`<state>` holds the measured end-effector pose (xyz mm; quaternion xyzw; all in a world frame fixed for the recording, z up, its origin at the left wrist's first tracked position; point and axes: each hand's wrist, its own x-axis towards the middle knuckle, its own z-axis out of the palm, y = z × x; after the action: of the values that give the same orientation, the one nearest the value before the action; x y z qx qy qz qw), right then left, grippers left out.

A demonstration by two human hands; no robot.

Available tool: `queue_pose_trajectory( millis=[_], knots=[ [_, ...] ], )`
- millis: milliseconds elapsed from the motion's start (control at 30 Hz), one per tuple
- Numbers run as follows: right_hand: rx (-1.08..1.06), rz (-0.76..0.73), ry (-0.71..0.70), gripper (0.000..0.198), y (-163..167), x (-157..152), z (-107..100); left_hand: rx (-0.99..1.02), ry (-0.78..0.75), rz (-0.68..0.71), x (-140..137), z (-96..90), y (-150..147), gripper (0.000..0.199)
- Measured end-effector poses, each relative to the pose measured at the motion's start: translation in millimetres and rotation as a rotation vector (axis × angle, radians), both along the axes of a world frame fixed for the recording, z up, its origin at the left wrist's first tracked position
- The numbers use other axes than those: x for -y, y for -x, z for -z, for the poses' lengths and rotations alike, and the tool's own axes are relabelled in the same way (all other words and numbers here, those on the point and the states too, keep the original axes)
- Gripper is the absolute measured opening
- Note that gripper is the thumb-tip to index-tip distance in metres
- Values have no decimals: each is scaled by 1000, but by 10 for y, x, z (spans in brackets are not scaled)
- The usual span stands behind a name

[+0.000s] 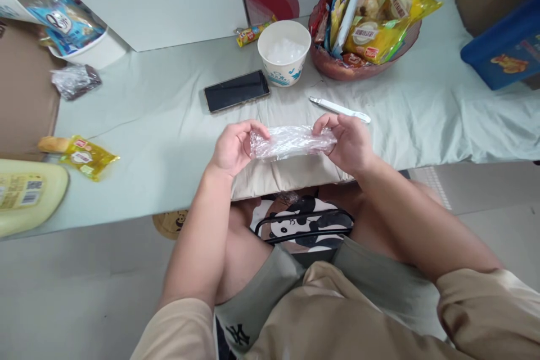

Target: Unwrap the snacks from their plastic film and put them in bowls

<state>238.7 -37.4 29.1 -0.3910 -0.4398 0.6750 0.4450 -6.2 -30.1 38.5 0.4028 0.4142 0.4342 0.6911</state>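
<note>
A strip of crinkled clear plastic film point(291, 142) is stretched sideways between my two hands, just above the table's front edge. My left hand point(236, 147) pinches its left end between thumb and fingers. At the other end, my right hand point(348, 143) grips the film with bent fingers. Whether anything lies inside the film I cannot tell. Just beyond my right hand lies a white utility knife point(340, 108). A black phone point(236, 91) rests past my left hand. Behind the film stands a paper cup point(284, 55) with whitish, translucent contents.
A reddish bowl point(358, 72) of packaged snacks stands at the back, beside a yellow candy wrapper point(255, 32). White cartons point(169, 0) line the rear. On the left are a yellow snack packet point(90, 157), a pale yellow jug point(31, 197) and a crumpled wrapper point(76, 81). A blue container point(502, 48) stands right.
</note>
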Motion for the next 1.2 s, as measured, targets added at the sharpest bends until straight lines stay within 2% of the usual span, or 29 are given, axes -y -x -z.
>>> queue_pose_trajectory(
  millis=[67,100,200,267,433,500,567,667,733,833,933,1000,1133,1200],
  knots=[
    [92,49,-1,34,-4,6,30,-83,-42,16,2,41,-15,23],
    [144,74,-1,38,-3,12,44,-127,-57,18,6,62,-24,32],
    [227,156,1,66,3,18,80,-207,-85,-18,10,120,-48,55],
    [211,224,-1,63,7,3,105,-224,-112,-53,0,149,-51,58],
    [172,357,-80,24,-17,-61,174,-306,-203,-191,-60,200,-18,45],
    [266,438,-168,20,-31,-60,172,-344,-239,-284,-71,223,-23,32],
    [393,483,-277,21,-26,-29,138,-361,-260,-293,-55,247,-67,20],
    [501,431,-451,25,34,73,45,-336,-267,-159,8,278,-202,26],
    [505,308,-515,28,92,157,-10,-281,-279,-83,52,288,-300,44],
    [459,42,-460,31,164,259,-38,-223,-296,12,96,278,-392,62],
    [404,-88,-374,34,202,291,-6,-254,-296,69,118,243,-406,55],
    [401,-15,-369,34,216,276,24,-256,-281,55,126,217,-392,49],
    [400,251,-371,40,226,211,62,-117,-170,38,139,167,-371,35],
    [346,249,-335,48,224,186,68,-31,-98,59,143,149,-377,29]
  ],
)
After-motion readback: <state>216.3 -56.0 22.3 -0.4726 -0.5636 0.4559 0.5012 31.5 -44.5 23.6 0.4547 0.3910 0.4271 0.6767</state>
